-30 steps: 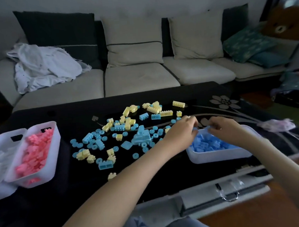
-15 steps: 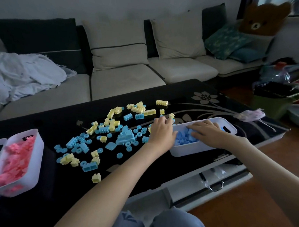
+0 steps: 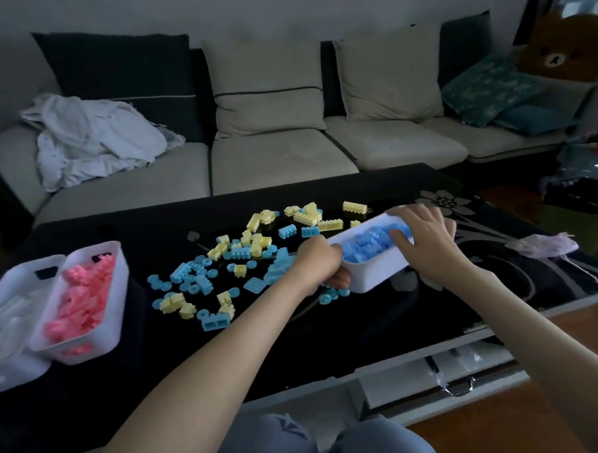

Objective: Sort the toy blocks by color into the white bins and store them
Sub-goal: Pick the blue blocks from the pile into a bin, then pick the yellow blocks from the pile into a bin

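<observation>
two hands are on the white bin of blue blocks (image 3: 372, 257), and from my remote seat that bin is what the next move hangs on. my left hand (image 3: 318, 265) is curled tight round its near-left corner, thumb tucked under the wall, at about 9 o'clock of the bin; my right hand (image 3: 425, 236) lies spread over the far-right end at about 2 o'clock, fingers draped across the rim and onto the blue pieces inside. the bin looks tipped, its left end raised off the desk (image 3: 329, 327) and its opening tilted toward me, though i cannot tell how much of its base touches the glass. its long axis runs from 8 o'clock up to 2 o'clock, so each hand has one end

the loose blue and yellow blocks (image 3: 244, 259) lie scattered at 9 to 10 o'clock of the bin, just beside the left hand and well apart from the right, so i judge the left hand the nearer one for the next pickup or sweep. a few blue rings (image 3: 328, 297) sit right under the lifted corner

far off at 9 o'clock the bin of pink blocks (image 3: 81, 304) stands full, with another white bin (image 3: 10, 317) touching its left side

no brand, label or readable writing shows anywhere; the desk carries only a flower pattern (image 3: 440, 199)
</observation>
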